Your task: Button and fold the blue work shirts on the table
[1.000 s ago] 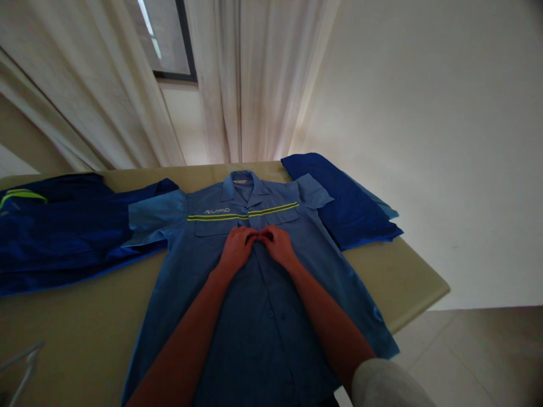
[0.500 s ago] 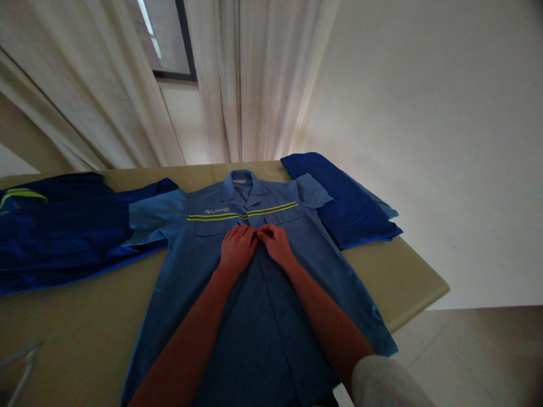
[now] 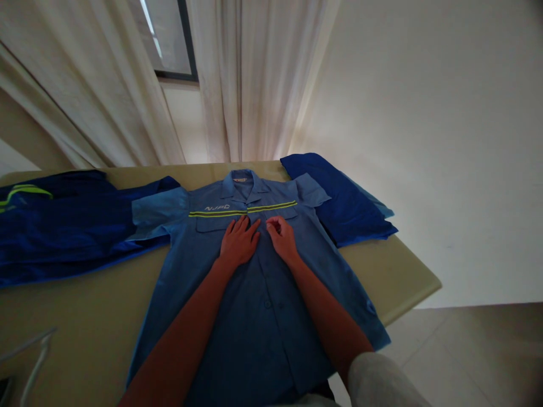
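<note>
A blue short-sleeved work shirt (image 3: pixel 212 265) with a yellow-green chest stripe lies flat, front up, on a tan table (image 3: pixel 76 305). My left hand (image 3: pixel 238 242) rests palm down on the shirt's chest just below the stripe, fingers stretched out. Beside it, my right hand (image 3: pixel 281 238) lies on the button placket with its fingers loosely curled and apart; nothing shows in it. Both forearms reach across the shirt's lower half.
Dark blue garments (image 3: pixel 63 226) lie heaped at the table's left, and another folded blue cloth (image 3: pixel 343 203) sits at the right rear. A metal hanger (image 3: pixel 29 362) pokes in at the lower left. White curtains (image 3: pixel 237 79) hang behind; the table's right edge drops to the floor.
Both hands were pinched together at the placket; now they have come apart, the left one flattened with fingers spread, the right one loosened. The view shifted slightly.
</note>
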The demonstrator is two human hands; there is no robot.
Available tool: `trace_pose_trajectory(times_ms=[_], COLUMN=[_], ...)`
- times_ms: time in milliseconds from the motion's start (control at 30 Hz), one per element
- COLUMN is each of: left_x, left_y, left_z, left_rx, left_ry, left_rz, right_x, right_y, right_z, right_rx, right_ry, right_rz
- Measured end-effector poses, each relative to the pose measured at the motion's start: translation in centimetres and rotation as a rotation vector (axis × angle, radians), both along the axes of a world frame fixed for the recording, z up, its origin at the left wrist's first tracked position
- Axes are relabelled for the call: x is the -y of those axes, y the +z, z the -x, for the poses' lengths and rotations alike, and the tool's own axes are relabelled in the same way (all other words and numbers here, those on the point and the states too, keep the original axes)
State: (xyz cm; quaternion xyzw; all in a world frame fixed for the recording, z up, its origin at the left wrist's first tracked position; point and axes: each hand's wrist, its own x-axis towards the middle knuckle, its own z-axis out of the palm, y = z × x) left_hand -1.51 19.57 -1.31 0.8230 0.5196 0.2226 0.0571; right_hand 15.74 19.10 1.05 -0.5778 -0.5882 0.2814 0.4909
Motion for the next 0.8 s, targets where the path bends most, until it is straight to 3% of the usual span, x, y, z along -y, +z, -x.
trace_pose_trajectory(times_ms=[200,333,433,600,800], left_x=[-3.0,-3.8,-2.3,2.8,5.7], left_y=[-0.2,0.8,1.8,1.8,0.9], left_z=[0.4,0.7,0.5,0.3,0.6], left_rx=[-0.022,-0.015,0.071,0.166,0.068], left_ry=[0.008,-0.009,0.047,0.124,-0.08], left_rz=[0.031,0.019,-0.044,0.027,0.072], right_x=[2.1,5.0,6.0,5.2,4.7], right_y=[3.6,2.7,1.1,0.3,0.1], right_z=[-0.4,0.5,0.7,-0.3,-1.6], right_rx=[0.351,0.665,0.737,0.591,0.243], right_ry=[0.207,0.221,0.179,0.165,0.201], right_rz=[0.026,0.126,0.167,0.157,0.23])
